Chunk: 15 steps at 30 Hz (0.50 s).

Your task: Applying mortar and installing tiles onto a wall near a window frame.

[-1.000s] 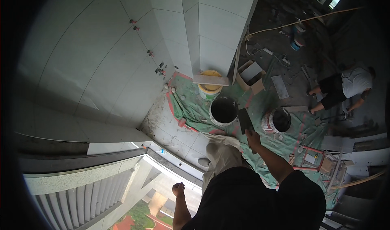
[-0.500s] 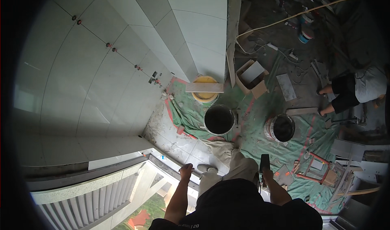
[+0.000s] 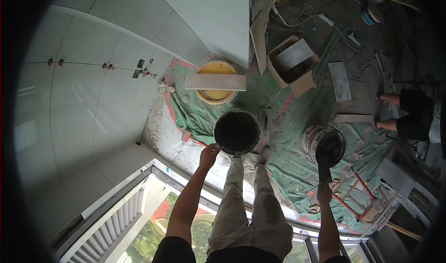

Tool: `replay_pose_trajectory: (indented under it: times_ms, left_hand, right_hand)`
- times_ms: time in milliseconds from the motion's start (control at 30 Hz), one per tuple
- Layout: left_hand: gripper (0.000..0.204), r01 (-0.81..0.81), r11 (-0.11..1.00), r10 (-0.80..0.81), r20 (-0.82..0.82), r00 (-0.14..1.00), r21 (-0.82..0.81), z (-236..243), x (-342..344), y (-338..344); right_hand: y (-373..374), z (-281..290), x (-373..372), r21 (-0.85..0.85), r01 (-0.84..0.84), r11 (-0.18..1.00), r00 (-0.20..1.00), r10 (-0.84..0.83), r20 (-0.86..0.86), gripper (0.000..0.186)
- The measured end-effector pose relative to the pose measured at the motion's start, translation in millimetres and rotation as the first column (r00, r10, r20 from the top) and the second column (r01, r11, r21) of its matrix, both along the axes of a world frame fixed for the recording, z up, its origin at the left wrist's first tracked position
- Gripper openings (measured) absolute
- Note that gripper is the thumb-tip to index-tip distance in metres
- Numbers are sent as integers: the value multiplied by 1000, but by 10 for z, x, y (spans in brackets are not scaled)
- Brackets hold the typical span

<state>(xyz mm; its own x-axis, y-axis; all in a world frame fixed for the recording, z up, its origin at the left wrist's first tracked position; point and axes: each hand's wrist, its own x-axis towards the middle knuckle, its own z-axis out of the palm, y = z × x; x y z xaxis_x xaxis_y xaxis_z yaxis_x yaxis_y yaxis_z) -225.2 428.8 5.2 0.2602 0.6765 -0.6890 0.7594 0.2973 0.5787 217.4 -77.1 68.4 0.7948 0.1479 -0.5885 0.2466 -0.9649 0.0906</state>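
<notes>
My right hand (image 3: 324, 195), at the right, is wrapped round the handle of a dark flat-bladed trowel (image 3: 324, 172). The trowel's far end overlaps the near rim of a mortar-smeared bucket (image 3: 312, 142) with dark, wet-looking stuff inside. Just beside the lower left rim of a dark bucket (image 3: 218, 146) in the middle is my left hand (image 3: 209, 155). Its fingers are curled together, and I cannot make out what they hold, or whether they touch the rim. This middle bucket's inside is too dark to read.
A pale board (image 3: 215, 82) lies across a yellow tub (image 3: 225, 68). Beside the middle bucket is a flat trowel (image 3: 265, 121). Green sheeting (image 3: 284, 175) covers the floor, with an open carton (image 3: 305, 84) further back. Another person's legs (image 3: 391, 124) show at right.
My right hand has swung out to the right, bringing the trowel to the right bucket. The left hand has come up beside the middle bucket. The whole view has shifted.
</notes>
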Motion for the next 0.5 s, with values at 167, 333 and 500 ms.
replay_pose_trajectory:
  times_ms: [167,333,500]
  left_hand:
    - [42,-410,882,455,193,869,-231,-500,223,-443]
    - [38,-132,965,130,-22,991,-225,-315,-363,-1497]
    - [34,-39,984,15,-140,990,-172,-218,-830,-1882]
  right_hand:
    - [-125,-854,1049,-387,-343,856,939,329,-103,30]
    - [460,-1992,1579,-361,-426,830,904,407,-132,37]
    - [1602,-2222,1318,-457,-659,597,688,724,-46,43]
